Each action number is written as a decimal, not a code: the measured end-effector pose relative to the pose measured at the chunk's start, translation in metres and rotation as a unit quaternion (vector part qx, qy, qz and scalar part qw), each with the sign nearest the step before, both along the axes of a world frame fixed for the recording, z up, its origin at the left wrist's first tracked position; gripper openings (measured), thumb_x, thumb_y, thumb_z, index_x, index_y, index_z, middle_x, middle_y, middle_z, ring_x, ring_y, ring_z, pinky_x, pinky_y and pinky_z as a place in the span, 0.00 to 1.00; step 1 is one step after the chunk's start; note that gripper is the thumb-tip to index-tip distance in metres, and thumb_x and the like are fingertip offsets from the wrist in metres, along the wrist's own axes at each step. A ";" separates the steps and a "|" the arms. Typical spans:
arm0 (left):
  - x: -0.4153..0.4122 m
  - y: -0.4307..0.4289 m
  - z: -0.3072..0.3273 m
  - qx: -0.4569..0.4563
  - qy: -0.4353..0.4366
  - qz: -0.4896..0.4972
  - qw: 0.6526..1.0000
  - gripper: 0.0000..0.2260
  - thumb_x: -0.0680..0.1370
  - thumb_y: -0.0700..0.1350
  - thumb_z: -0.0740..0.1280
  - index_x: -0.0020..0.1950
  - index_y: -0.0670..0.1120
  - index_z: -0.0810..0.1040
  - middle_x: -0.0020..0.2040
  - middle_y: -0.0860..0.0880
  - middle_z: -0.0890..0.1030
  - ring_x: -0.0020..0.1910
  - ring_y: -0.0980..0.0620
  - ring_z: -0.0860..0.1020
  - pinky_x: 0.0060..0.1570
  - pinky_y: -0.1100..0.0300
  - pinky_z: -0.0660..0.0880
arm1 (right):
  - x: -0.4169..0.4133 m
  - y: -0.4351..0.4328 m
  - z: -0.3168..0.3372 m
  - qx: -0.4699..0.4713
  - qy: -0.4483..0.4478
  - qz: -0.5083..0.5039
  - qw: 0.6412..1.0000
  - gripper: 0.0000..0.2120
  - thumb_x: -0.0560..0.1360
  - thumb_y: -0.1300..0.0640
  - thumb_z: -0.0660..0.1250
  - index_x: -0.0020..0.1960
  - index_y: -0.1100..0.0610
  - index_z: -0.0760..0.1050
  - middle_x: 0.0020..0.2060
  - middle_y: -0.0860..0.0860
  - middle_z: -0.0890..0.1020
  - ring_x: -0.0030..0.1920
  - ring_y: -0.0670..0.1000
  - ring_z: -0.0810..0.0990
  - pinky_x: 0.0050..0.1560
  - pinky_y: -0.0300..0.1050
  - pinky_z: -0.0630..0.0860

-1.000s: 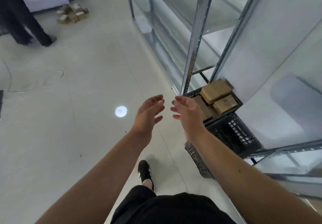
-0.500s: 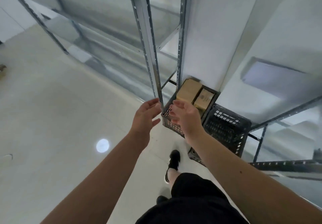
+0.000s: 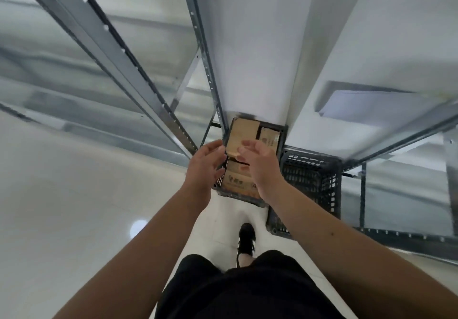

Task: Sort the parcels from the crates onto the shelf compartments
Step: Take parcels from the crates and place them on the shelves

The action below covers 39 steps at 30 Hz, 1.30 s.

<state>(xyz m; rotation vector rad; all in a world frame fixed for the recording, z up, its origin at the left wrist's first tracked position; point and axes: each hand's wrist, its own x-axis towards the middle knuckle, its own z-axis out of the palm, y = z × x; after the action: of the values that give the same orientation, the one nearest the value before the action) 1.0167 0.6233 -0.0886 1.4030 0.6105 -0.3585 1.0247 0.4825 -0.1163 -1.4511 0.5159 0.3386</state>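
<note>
A dark plastic crate (image 3: 247, 198) on the floor holds several brown cardboard parcels. One large parcel (image 3: 244, 132) lies at the crate's back left, a smaller printed parcel (image 3: 270, 139) sits to its right, and a third parcel (image 3: 238, 182) lies at the front. My left hand (image 3: 204, 167) hovers over the crate's left rim with relaxed fingers and holds nothing. My right hand (image 3: 259, 160) hangs above the parcels with fingers loosely bent and nothing in it. The metal shelf (image 3: 203, 53) rises directly above and behind the crate.
A second dark crate (image 3: 312, 180) stands right of the first, under the shelf; its contents do not show. Steel shelf uprights (image 3: 119, 53) slant away to the left. Pale tiled floor (image 3: 74, 194) lies to the left. My black shoe (image 3: 246, 240) is just before the crates.
The view has swung from the open floor toward the shelf. I have stepped closer, and both hands now hang over the crate of parcels instead of before it.
</note>
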 end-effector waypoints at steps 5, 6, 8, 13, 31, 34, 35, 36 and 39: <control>0.055 -0.003 -0.012 0.005 0.017 -0.049 0.999 0.07 0.85 0.42 0.66 0.61 0.52 0.80 0.55 0.53 0.85 0.59 0.52 0.82 0.61 0.51 0.79 | 0.028 -0.004 -0.014 -0.010 0.024 -0.053 0.998 0.09 0.83 0.57 0.68 0.63 0.51 0.81 0.56 0.49 0.85 0.58 0.51 0.84 0.58 0.49 0.82; 0.065 -0.003 -0.017 0.007 0.021 -0.061 0.998 0.07 0.86 0.43 0.65 0.61 0.52 0.79 0.56 0.53 0.85 0.60 0.52 0.82 0.62 0.51 0.78 | 0.033 -0.003 -0.018 -0.019 0.028 -0.060 0.998 0.11 0.83 0.56 0.68 0.65 0.52 0.80 0.57 0.49 0.85 0.60 0.52 0.83 0.63 0.52 0.81; 0.085 -0.001 -0.030 0.010 0.031 -0.083 0.996 0.08 0.86 0.43 0.63 0.62 0.52 0.79 0.59 0.52 0.83 0.64 0.51 0.80 0.65 0.49 0.77 | 0.043 -0.001 -0.024 -0.032 0.041 -0.073 0.996 0.13 0.83 0.56 0.68 0.67 0.52 0.79 0.59 0.47 0.84 0.62 0.50 0.82 0.69 0.54 0.78; 0.125 0.016 -0.073 0.001 0.077 -0.167 0.983 0.14 0.86 0.42 0.62 0.72 0.49 0.76 0.64 0.52 0.79 0.74 0.45 0.73 0.71 0.44 0.70 | 0.065 0.005 -0.032 -0.067 0.075 -0.101 0.990 0.14 0.84 0.56 0.67 0.70 0.53 0.78 0.59 0.46 0.83 0.56 0.47 0.81 0.68 0.53 0.78; 0.198 0.029 -0.202 0.089 0.193 -0.188 0.959 0.17 0.86 0.42 0.65 0.76 0.46 0.74 0.66 0.48 0.79 0.69 0.48 0.76 0.72 0.46 0.72 | 0.149 0.021 -0.179 -0.021 0.220 -0.175 0.959 0.20 0.82 0.49 0.68 0.74 0.49 0.75 0.63 0.45 0.81 0.61 0.48 0.79 0.59 0.47 0.77; 0.198 0.019 -0.243 0.092 0.214 -0.178 0.956 0.18 0.86 0.44 0.65 0.76 0.47 0.74 0.68 0.48 0.79 0.68 0.49 0.76 0.71 0.48 0.73 | 0.156 0.009 -0.213 -0.033 0.231 -0.171 0.957 0.20 0.83 0.49 0.68 0.74 0.49 0.75 0.64 0.45 0.80 0.60 0.46 0.78 0.51 0.42 0.73; 0.198 0.015 -0.259 0.095 0.220 -0.173 0.955 0.18 0.85 0.44 0.66 0.76 0.48 0.74 0.67 0.49 0.79 0.68 0.49 0.76 0.71 0.48 0.74 | 0.157 0.006 -0.224 -0.037 0.235 -0.167 0.957 0.20 0.83 0.49 0.68 0.74 0.49 0.75 0.64 0.45 0.80 0.58 0.44 0.78 0.49 0.41 0.72; 0.199 0.011 -0.276 0.097 0.227 -0.165 0.955 0.18 0.85 0.44 0.66 0.75 0.49 0.75 0.66 0.49 0.79 0.67 0.50 0.76 0.70 0.49 0.74 | 0.159 0.003 -0.237 -0.042 0.238 -0.162 0.957 0.20 0.83 0.49 0.68 0.74 0.49 0.75 0.64 0.45 0.80 0.58 0.44 0.78 0.49 0.42 0.72; 0.200 -0.004 -0.326 0.091 0.254 -0.136 0.953 0.16 0.85 0.44 0.66 0.73 0.50 0.76 0.62 0.51 0.80 0.65 0.51 0.77 0.67 0.50 0.75 | 0.156 -0.006 -0.279 -0.051 0.253 -0.148 0.955 0.21 0.82 0.49 0.67 0.75 0.49 0.74 0.61 0.44 0.81 0.60 0.48 0.78 0.60 0.50 0.77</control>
<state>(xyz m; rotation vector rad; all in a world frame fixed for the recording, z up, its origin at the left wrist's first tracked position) 1.2171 0.6197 -0.4147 1.5857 0.8859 -0.9215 1.1809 0.4761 -0.3957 -1.3576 1.1683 0.4501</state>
